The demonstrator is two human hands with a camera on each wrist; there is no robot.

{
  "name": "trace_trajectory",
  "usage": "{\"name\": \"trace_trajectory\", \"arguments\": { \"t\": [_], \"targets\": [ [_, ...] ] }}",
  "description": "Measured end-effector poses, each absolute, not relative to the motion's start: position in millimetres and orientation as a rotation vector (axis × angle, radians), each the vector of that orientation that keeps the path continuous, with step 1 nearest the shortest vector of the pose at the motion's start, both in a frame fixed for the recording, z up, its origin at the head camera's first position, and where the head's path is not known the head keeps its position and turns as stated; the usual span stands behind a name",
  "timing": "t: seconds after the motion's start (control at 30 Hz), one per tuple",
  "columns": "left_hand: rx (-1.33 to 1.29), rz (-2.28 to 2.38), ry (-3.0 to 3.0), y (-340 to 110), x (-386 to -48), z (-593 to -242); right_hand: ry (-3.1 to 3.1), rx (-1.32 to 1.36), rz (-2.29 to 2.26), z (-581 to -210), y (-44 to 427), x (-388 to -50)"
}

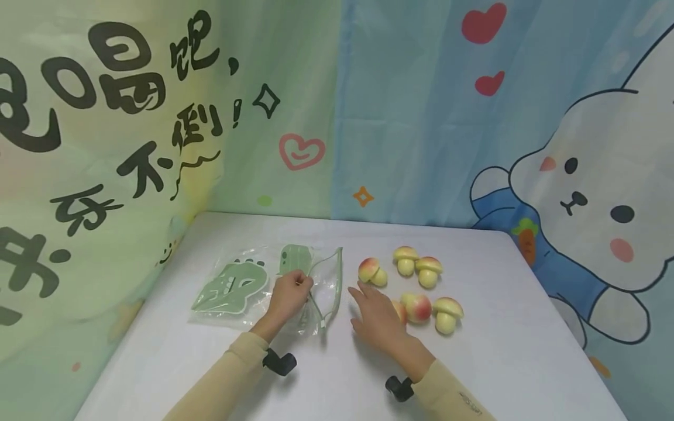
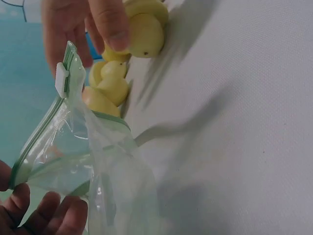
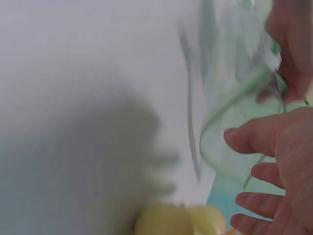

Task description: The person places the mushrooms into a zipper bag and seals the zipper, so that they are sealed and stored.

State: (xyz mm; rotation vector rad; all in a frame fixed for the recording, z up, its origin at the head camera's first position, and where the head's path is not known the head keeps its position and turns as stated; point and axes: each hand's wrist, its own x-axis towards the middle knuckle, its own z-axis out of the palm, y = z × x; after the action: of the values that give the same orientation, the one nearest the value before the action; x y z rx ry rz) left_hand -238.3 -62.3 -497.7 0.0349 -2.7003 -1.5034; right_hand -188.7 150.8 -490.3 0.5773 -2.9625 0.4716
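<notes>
Two hands, apart — left hand pinching the lip of the clear zip bag, right hand loose-fingered by the mushrooms, all on the white table. Flimsy plastic — a slack pinch could collapse it; a stray brush could scatter mushrooms.

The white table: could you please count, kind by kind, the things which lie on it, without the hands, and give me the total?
Mushroom-shaped pieces: 6, one of them mostly hidden by the right hand
Clear zip bag with green print, held by the left hand: 1
Total: 7
</notes>
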Motion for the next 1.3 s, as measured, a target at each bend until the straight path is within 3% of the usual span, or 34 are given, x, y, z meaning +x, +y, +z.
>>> {"name": "trace_trajectory", "arguments": {
  "t": [0.27, 0.67, 1.3],
  "targets": [
    [0.024, -1.505, -2.644, -63.6, -238.8, -495.6, -2.953, 0.337, 0.443, -481.1, 189.1, -190.0],
    [0.026, -1.545, -2.635, -62.9, -240.6, -495.6, -2.976, 0.468, 0.307, -489.3, 215.1, -178.7],
    [-0.036, -1.562, -2.642, -64.4, -239.0, -493.8, -2.846, 0.338, 0.761, -495.7, 201.2, -190.8]
  ]
}}
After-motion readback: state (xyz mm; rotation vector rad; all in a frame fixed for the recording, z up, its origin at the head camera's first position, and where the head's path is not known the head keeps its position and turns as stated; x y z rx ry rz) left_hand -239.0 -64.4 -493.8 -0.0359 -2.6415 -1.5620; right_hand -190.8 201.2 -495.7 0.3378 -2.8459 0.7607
